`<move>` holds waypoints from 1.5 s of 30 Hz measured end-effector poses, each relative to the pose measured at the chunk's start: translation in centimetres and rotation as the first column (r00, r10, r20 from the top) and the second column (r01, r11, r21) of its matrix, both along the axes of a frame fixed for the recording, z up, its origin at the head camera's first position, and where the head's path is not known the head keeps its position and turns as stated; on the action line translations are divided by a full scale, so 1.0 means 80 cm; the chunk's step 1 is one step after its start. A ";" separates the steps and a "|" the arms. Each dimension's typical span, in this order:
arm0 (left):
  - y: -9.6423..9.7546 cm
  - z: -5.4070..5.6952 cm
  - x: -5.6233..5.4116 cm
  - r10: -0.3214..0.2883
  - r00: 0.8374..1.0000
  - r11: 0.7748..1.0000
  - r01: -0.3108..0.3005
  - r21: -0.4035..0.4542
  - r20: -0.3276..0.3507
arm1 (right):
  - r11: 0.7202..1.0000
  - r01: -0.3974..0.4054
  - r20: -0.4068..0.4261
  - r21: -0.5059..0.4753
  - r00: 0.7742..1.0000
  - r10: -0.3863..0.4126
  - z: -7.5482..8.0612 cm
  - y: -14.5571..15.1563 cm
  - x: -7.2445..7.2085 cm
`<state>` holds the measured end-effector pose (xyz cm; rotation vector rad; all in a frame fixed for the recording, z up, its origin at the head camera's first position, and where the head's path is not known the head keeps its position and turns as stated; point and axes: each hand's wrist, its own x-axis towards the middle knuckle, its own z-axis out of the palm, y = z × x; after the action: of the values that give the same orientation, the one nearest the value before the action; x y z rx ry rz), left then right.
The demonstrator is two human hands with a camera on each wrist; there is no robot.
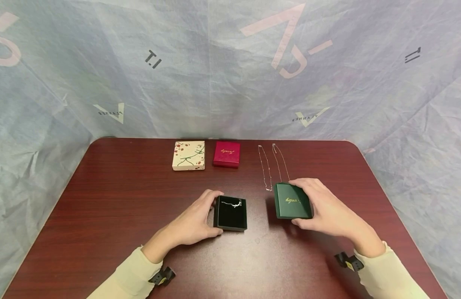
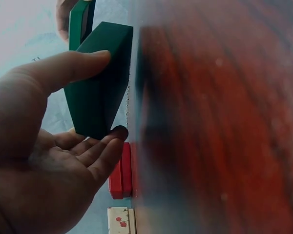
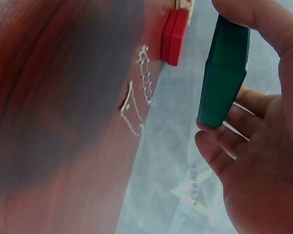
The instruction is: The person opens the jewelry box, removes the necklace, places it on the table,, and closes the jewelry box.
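My left hand (image 1: 189,222) grips the base of a green jewelry box (image 1: 232,219) by its left side, thumb at the near edge and fingers at the far edge. The base faces up with a black lining, and a thin silver chain (image 1: 236,204) lies along its far part. In my right hand (image 1: 329,211) is the green lid (image 1: 292,203), held by its right side between thumb and fingers. Gold lettering marks the lid's top, and it is tilted, apart from the base. From the left wrist view, the thumb presses the base's green side wall (image 2: 88,105).
Beyond the lid, two thin necklaces lie on the table: one with small beads (image 1: 269,189), the other a plain chain (image 1: 274,147) partly behind the lid. A closed red box (image 1: 226,154) and a cream floral box (image 1: 188,155) stand near the back edge, before a fabric backdrop (image 1: 215,83).
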<state>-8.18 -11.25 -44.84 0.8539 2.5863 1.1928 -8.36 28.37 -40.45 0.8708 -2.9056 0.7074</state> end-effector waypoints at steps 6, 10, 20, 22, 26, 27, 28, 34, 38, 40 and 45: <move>0.000 -0.003 0.000 -0.005 1.000 1.000 0.004 -0.018 -0.007 | 1.000 0.003 -0.012 0.018 1.000 -0.003 -0.005 0.018 0.004; 0.000 -0.003 -0.001 0.004 1.000 0.999 -0.005 -0.039 -0.011 | 1.000 0.006 -0.004 0.026 1.000 -0.006 -0.007 0.031 0.006; -0.001 -0.004 -0.003 0.000 0.997 0.993 -0.008 -0.117 -0.074 | 0.998 0.025 0.008 0.061 1.000 -0.025 -0.012 0.065 0.008; -0.002 -0.004 -0.003 0.000 0.997 0.992 -0.010 -0.125 -0.080 | 0.997 0.029 0.016 0.068 0.999 -0.030 -0.013 0.070 0.009; -0.001 -0.003 -0.002 0.000 0.997 0.991 -0.011 -0.135 -0.081 | 0.995 0.037 0.032 0.090 0.999 -0.040 -0.016 0.080 0.010; -0.001 -0.003 -0.002 -0.001 0.997 0.990 -0.010 -0.139 -0.080 | 0.995 0.038 0.037 0.092 0.998 -0.042 -0.017 0.082 0.011; -0.001 -0.004 -0.002 -0.001 0.997 0.990 -0.010 -0.142 -0.078 | 0.994 0.039 0.041 0.098 0.998 -0.044 -0.018 0.085 0.011; 0.000 -0.006 -0.002 -0.008 0.997 0.988 -0.004 -0.154 -0.077 | 0.992 0.044 0.078 0.118 0.996 -0.053 -0.022 0.100 0.013; 0.001 -0.007 -0.002 -0.014 0.996 0.988 0.000 -0.152 -0.088 | 0.991 0.048 0.080 0.125 0.995 -0.058 -0.024 0.107 0.013; 0.001 -0.007 -0.002 -0.014 0.996 0.989 -0.001 -0.151 -0.093 | 0.990 0.050 0.083 0.128 0.995 -0.060 -0.026 0.110 0.013; 0.000 -0.006 -0.001 -0.013 0.997 0.987 0.000 -0.160 -0.082 | 0.990 0.047 0.091 0.136 0.994 -0.060 -0.028 0.115 0.012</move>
<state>-8.26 -11.28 -45.33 0.8939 2.6978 0.9516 -7.36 37.55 -42.65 0.7869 -3.0788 0.5714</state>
